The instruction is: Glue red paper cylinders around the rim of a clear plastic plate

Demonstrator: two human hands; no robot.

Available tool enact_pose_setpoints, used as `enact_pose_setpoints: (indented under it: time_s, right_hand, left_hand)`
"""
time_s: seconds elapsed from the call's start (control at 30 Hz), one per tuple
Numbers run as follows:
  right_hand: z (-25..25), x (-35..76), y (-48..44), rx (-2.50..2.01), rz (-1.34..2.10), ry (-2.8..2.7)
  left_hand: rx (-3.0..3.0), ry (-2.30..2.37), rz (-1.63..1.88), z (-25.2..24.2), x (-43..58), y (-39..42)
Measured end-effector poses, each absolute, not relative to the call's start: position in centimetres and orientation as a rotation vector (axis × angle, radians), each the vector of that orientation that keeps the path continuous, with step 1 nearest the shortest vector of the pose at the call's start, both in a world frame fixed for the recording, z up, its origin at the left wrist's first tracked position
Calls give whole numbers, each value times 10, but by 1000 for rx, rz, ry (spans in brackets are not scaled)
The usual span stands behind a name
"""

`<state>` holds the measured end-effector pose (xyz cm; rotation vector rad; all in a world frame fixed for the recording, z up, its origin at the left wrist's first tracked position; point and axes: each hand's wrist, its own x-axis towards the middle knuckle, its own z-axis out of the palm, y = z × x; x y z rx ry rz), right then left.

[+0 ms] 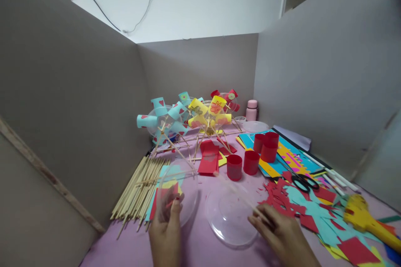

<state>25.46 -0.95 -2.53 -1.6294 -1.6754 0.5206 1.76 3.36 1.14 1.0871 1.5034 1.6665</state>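
Observation:
My left hand [166,230] grips a transparent plastic lid [188,183], held tilted on edge above the table. In my right hand [280,231] is a thin wooden stick [236,192], slightly blurred, its far end pointing up and left. Between my hands a second transparent lid [230,238] lies flat on the pink tabletop [200,254]. Just beyond it stand several red paper cylinders [234,167]. A bundle of wooden sticks [133,194] and some coloured paper lie left of and partly behind the held lid.
Paper-cup wheels on stick stands, blue [160,110], yellow [216,106] and red [231,96], fill the back. Black-handled scissors [303,182], paper scraps [308,206] and a yellow glue gun [360,212] lie at right. Grey partitions [200,62] enclose the table; a pink bottle [251,111] stands behind.

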Motion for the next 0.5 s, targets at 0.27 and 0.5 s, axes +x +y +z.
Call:
enact_pose_setpoints:
  time_s: [0.27, 0.5]
  right_hand:
    - [-36, 270, 7, -2008, 392, -1652]
    - [-25, 263, 8, -1806, 627, -1542]
  left_hand:
    - [913, 1371, 1655, 11, 11, 47]
    - [934, 1478, 1642, -5, 2, 55]
